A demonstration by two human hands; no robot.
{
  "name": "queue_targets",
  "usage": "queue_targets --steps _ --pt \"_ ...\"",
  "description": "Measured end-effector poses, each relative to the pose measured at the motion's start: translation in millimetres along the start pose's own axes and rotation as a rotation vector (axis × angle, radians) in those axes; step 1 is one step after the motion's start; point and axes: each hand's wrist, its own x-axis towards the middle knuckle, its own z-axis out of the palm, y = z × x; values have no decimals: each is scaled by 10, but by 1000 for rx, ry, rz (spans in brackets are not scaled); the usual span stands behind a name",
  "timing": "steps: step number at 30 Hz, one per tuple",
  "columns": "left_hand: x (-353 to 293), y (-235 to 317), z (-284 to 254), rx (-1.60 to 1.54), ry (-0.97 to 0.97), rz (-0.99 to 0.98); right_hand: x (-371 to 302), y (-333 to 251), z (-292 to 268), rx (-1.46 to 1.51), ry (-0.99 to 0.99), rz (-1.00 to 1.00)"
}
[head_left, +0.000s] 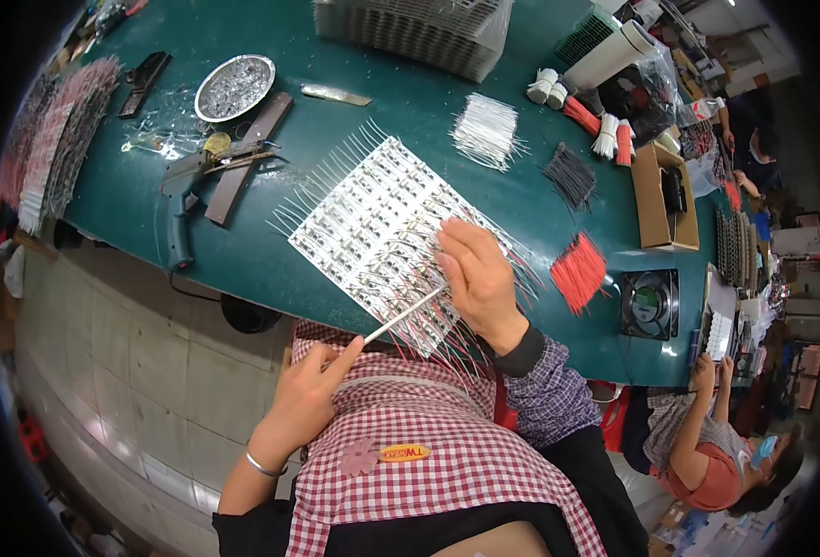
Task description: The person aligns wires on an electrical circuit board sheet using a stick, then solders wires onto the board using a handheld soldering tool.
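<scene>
My left hand [309,390] is closed, with thumb and forefinger pinching one end of a thin white stick [404,316]. Slanting up to the right, the stick passes over the near edge of a white panel of small circuit boards [335,232]. The stick's other end meets my right hand [480,283] and is hidden there. That hand rests on the right part of the panel, fingers bent and close together among thin black, red and white wires [396,269]. What its fingertips grip is hidden. Bare wire ends stick out along the panel's upper left edge.
On the green table [271,269] lie a soldering gun [180,218], a metal bar [247,162] and a bowl of solder scraps [234,88]. White wires [486,132], black wires [571,176] and red wires [579,273] lie right, near a fan [649,304]. A co-worker [707,455] sits right.
</scene>
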Motion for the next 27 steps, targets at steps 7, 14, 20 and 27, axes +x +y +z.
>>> queue_targets --steps 7,14,20,27 --pt "-316 112 -281 -114 -79 -141 124 -37 172 -257 -132 -86" --pt "-608 160 -553 -223 -161 -218 68 24 56 -55 -41 72" --pt "-634 207 -627 -337 -79 -232 154 112 195 -329 -43 9" --pt "-759 25 -480 -517 285 -333 28 151 241 -404 -70 1"
